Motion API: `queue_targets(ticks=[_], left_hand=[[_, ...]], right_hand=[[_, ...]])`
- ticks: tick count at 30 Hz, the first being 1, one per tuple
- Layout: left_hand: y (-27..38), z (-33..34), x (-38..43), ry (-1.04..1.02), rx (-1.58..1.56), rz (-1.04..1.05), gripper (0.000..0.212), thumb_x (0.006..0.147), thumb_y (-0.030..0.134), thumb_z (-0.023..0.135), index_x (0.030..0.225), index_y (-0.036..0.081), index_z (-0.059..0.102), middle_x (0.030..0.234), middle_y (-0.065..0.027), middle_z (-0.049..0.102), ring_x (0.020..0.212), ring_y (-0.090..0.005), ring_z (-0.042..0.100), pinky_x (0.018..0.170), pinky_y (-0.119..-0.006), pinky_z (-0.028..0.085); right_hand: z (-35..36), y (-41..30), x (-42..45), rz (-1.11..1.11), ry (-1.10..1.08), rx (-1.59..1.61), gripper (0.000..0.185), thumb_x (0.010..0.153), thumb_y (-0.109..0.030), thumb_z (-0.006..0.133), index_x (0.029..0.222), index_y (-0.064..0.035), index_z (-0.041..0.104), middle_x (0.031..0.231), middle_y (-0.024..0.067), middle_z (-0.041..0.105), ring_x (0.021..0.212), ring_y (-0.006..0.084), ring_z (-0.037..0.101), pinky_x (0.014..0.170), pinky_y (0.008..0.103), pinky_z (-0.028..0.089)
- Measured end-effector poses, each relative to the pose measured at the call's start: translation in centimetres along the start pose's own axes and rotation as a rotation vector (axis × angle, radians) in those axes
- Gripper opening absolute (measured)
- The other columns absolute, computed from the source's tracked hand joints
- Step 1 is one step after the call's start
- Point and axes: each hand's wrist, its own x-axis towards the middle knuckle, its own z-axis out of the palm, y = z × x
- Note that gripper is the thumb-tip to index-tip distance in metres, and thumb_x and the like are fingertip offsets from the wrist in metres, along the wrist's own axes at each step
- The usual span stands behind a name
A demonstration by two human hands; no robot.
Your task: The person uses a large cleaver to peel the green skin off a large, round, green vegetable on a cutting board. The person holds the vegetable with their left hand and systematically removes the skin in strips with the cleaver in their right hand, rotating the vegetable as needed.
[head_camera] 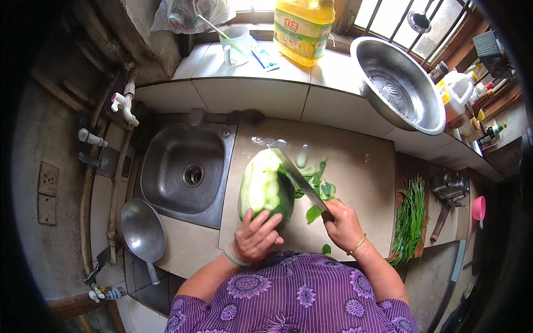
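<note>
A large green melon (259, 183) lies lengthwise on the beige counter slab (358, 158). Its top and left side are peeled to pale flesh, while dark rind remains on the right. My left hand (256, 235) grips the near end with its fingers spread over the surface. In my right hand (344, 222) is the handle of a broad kitchen knife (306, 187). The blade slants up and left, its far end at the melon's upper right side. Strips of green peel (327, 190) lie beside and partly behind the blade. My right palm hides most of the handle.
Left of the slab is a steel sink (183, 166), with a metal ladle (143, 231) nearer me. A steel basin (391, 87) leans on the tiled ledge beside a yellow detergent jug (304, 31). Green chives (410, 220) lie at right, near a metal kettle (449, 187).
</note>
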Motion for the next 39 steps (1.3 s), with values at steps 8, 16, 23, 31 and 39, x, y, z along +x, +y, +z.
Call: queue_targets(ticks=[8,16,23,31,39], left_hand=[[-0.2,-3.2,6.1,0.164,-0.182,-0.406,0.015,0.086,0.013,0.070,0.084,0.000,0.063,0.106,-0.0155,0.069,0.103,-0.0351,0.064,0.095,-0.045,0.049],[2.2,-4.8,6.0,0.116,-0.272,-0.466,0.021,0.079,0.017,0.078,0.085,0.001,0.066,0.098,-0.0142,0.063,0.092,-0.0307,0.062,0.084,-0.039,0.050],[2.3,-5.0,5.9,0.054,-0.318,-0.301,0.020,0.072,0.009,0.076,0.088,0.001,0.068,0.094,-0.0143,0.063,0.088,-0.0337,0.062,0.075,-0.040,0.053],[2.3,-2.8,5.2,0.106,-0.321,-0.359,0.029,0.064,0.000,0.070,0.093,-0.002,0.070,0.100,-0.0188,0.066,0.094,-0.0402,0.064,0.083,-0.047,0.052],[2.6,-2.6,6.3,0.037,-0.290,-0.214,0.032,0.060,0.000,0.068,0.091,-0.006,0.069,0.096,-0.0216,0.066,0.089,-0.0433,0.065,0.082,-0.047,0.054]], right_hand=[[-2.3,0.9,-2.4,0.007,0.009,-0.034,0.039,0.079,0.004,0.057,0.116,-0.0043,0.065,0.090,0.0181,0.063,0.083,0.0364,0.063,0.075,0.0412,0.051],[-1.5,-0.4,-2.6,-0.047,-0.035,-0.002,0.037,0.080,0.003,0.058,0.116,-0.0052,0.065,0.092,0.0163,0.064,0.083,0.0360,0.064,0.074,0.0409,0.053],[-3.5,-5.8,-3.5,-0.068,-0.085,-0.185,0.047,0.075,0.003,0.059,0.121,-0.0062,0.060,0.103,0.0135,0.064,0.076,0.0352,0.066,0.068,0.0423,0.056],[-3.5,-10.7,-6.4,-0.033,-0.032,-0.403,0.055,0.069,0.003,0.061,0.123,0.0008,0.057,0.107,0.0139,0.062,0.069,0.0276,0.068,0.061,0.0374,0.057],[-4.6,-12.3,-8.1,0.055,-0.109,-0.484,0.051,0.072,0.000,0.060,0.122,0.0052,0.055,0.107,0.0160,0.060,0.061,0.0230,0.066,0.056,0.0328,0.056]])
